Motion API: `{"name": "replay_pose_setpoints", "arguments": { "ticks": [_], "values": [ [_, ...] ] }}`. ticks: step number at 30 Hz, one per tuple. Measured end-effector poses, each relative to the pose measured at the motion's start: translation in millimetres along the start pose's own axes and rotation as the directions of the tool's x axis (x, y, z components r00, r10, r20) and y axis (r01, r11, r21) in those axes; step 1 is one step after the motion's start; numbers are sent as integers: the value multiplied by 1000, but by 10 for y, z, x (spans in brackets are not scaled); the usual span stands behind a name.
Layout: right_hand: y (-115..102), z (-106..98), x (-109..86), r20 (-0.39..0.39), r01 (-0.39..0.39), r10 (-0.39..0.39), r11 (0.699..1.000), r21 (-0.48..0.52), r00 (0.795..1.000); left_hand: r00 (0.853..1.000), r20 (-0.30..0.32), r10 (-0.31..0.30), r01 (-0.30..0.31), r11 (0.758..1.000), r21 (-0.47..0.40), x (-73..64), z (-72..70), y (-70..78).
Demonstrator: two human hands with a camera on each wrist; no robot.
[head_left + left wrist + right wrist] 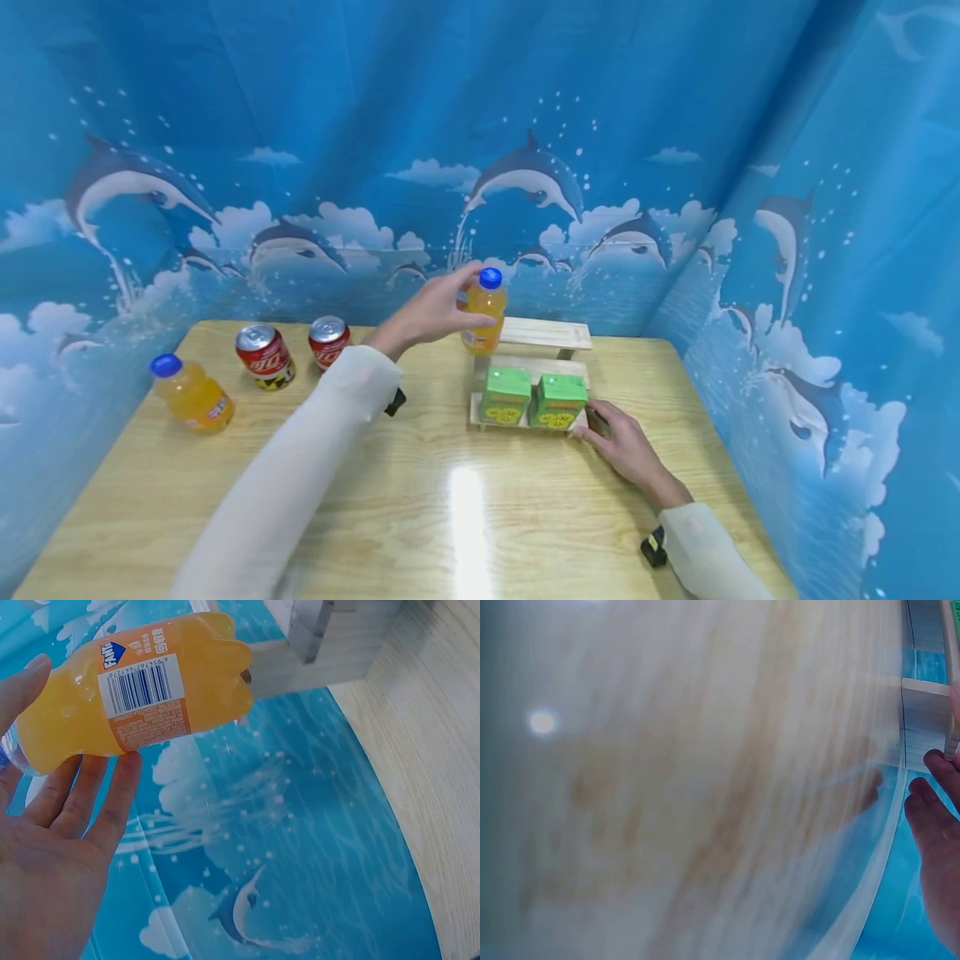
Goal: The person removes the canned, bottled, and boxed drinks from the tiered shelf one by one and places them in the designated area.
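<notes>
My left hand [438, 310] grips a small bottle of orange drink [486, 321] with a blue cap, thumb on one side and fingers on the other. The left wrist view shows its Fanta label and barcode, with the bottle [180, 682] base close to the wooden rack's board. Held up at the left end of the stepped wooden rack [551, 333], the bottle overlaps the top step in the head view. My right hand [626, 446] holds the rack's right end at the lowest step, thumb at the front corner. Two green drink cartons [506, 396] stand side by side on that step.
On the left of the wooden table [360, 500] stand two red soda cans [265, 357] and another orange drink bottle [193, 393] with a blue cap. A blue dolphin-print curtain [360, 125] rises behind the table and along its sides.
</notes>
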State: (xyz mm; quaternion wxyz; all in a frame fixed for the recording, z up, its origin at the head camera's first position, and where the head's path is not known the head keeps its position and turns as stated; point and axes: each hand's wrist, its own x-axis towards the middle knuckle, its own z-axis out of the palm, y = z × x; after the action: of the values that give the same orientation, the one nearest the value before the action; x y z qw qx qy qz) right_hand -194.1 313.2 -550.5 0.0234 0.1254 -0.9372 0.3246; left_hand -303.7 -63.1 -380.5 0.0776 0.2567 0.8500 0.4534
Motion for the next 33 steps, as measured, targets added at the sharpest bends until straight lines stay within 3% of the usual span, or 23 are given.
{"name": "replay_pose_setpoints", "arguments": {
  "ticks": [23, 33],
  "values": [
    [-1, 2, -6, 5, -3, 3, 1000, -3, 1000, 993, -77, -86, 87, 996, 5, -409, -283, -239],
    [-11, 8, -3, 4, 2, -2, 1000, 4, 1000, 991, -107, -75, 79, 996, 35, -601, -384, -362]
  ]
}}
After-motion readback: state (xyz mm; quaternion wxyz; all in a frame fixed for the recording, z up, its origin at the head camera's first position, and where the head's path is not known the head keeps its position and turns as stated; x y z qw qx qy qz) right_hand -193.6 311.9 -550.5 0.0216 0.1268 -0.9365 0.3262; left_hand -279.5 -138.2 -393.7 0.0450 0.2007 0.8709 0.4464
